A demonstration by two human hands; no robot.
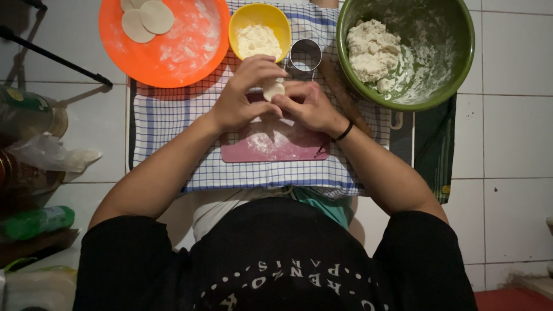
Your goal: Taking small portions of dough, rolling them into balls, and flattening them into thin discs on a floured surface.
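Note:
Both my hands meet over a floured maroon cutting board (pixel 275 147) that lies on a blue-checked cloth (pixel 167 115). My left hand (pixel 245 92) and my right hand (pixel 308 106) pinch a small pale lump of dough (pixel 273 89) between their fingertips. A black band circles my right wrist. Just beyond the hands stand a yellow bowl of flour (pixel 259 31) and a round metal cutter (pixel 305 56). A wooden rolling pin (pixel 341 92) lies partly hidden behind my right hand.
An orange plate (pixel 173 49) at the back left holds flat dough rounds (pixel 147 18) and flour. A green bowl (pixel 455 63) at the back right holds a mass of dough (pixel 373 50). Bottles and a plastic bag (pixel 49 152) crowd the left edge. White floor tiles lie around.

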